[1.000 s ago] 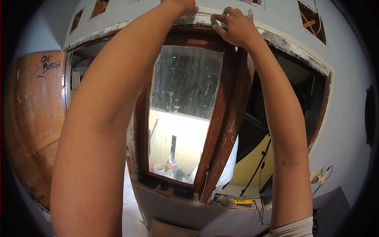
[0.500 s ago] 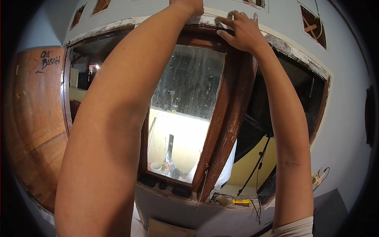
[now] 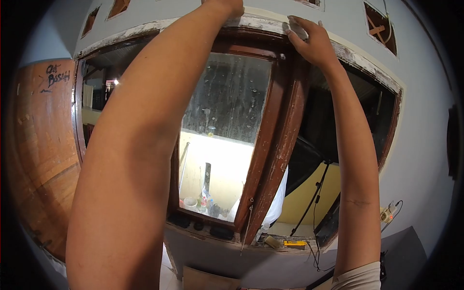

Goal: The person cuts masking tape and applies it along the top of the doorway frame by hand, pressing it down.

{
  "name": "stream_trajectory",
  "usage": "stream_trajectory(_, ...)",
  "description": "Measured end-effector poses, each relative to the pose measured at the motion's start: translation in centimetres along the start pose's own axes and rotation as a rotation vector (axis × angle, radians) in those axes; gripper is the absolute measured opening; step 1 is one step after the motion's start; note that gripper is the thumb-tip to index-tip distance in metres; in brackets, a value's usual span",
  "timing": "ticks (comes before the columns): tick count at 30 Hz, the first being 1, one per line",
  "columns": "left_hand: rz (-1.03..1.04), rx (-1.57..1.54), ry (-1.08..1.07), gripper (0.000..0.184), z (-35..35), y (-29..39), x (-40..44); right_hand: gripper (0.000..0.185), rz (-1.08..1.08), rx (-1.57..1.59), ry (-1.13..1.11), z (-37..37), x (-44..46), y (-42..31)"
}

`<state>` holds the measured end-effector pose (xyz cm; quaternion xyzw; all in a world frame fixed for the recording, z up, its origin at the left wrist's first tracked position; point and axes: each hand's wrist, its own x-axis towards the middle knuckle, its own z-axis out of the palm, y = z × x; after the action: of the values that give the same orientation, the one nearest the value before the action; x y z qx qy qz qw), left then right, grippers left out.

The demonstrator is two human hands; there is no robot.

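Both arms reach up to the weathered top edge of a window frame, where white paint is peeling along the upper beam (image 3: 263, 24). My left hand (image 3: 228, 7) is at that beam, partly cut off by the picture's top edge; its fingers are hidden. Farther right, my right hand (image 3: 316, 42) rests near the beam with thumb and forefinger apart, open, and no object shows clearly in it. Below the hands is a brown wooden window sash (image 3: 267, 140) with a streaked glass pane (image 3: 227, 101).
On the sill lie a yellow-handled tool (image 3: 295, 244), a brush (image 3: 273, 241) and a small bottle (image 3: 263, 232). A tripod-like stand (image 3: 314, 198) shows through the right opening. A wooden door (image 3: 46, 145) is at left, a plugged-in socket (image 3: 388, 212) at right.
My right hand has shifted a little to the right and down along the beam, its fingers turned more toward the beam. My left hand stays at nearly the same spot.
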<state>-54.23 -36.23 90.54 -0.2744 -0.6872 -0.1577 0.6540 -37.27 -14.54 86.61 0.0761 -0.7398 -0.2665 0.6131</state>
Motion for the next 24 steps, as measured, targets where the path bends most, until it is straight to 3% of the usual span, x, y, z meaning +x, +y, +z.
stream_trajectory(5, -0.004, 0.006, -0.045, 0.048, -1.2, -0.3, -0.6, 0.054, -0.042, -0.333, 0.063, -0.1, -1.7, 0.6)
stream_trajectory(7, -0.001, 0.024, -0.074, 0.05, -1.7, -0.2, -0.8, 0.058, 0.02, -0.39, -0.032, -0.1, -2.1, 0.9)
stream_trajectory(18, -0.023, 0.065, -0.045, 0.06, -4.0, -0.9, -1.5, 0.062, 0.02, -0.416, -0.069, 0.4, -2.8, 1.3)
stream_trajectory(24, -0.049, -0.061, -0.096, 0.06, -5.5, -1.4, -2.0, 0.063, 0.034, -0.44, -0.077, 0.5, -2.8, 1.1)
